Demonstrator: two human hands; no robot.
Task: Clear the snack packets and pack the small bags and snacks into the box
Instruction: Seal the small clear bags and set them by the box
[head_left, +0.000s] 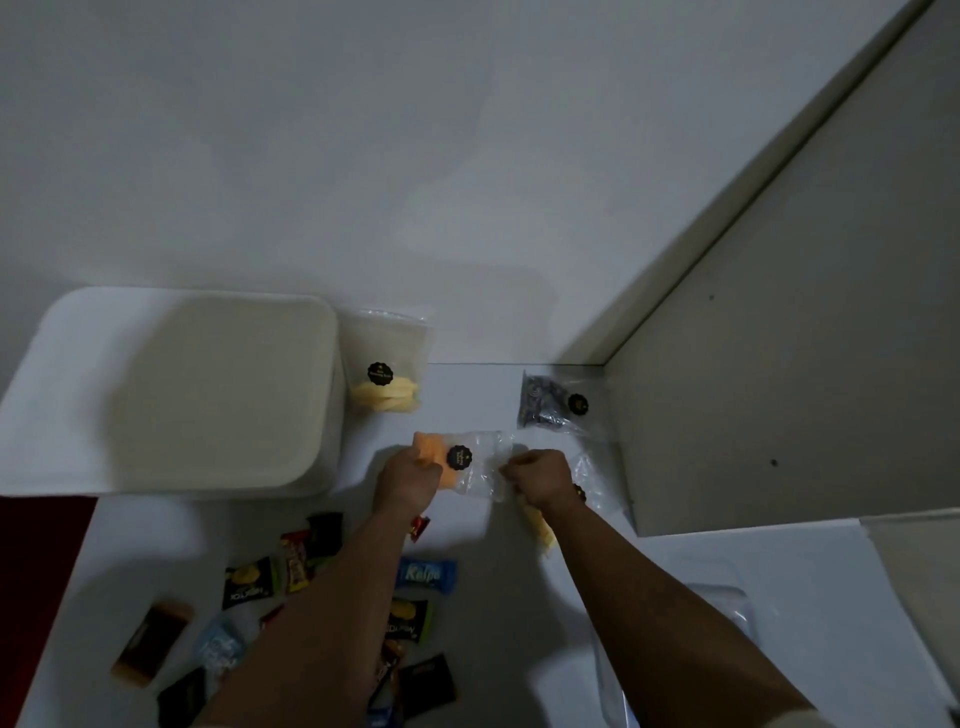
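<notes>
Clear small bag (470, 466) of orange snack pinched between both hands (410, 470) (540, 475)

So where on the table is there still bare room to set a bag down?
Bare patches: between the yellow-chip bag and the dark bag along the wall, and the near-right tabletop beside the right forearm. Crowded: the near-left, where small snack packets lie scattered around the left forearm. Both hands grip the orange bag mid-table.

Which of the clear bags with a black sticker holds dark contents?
The dark-filled bag lying by the right wall. The held bag has orange snacks; the bag beside the box has pale yellow ones.
</notes>
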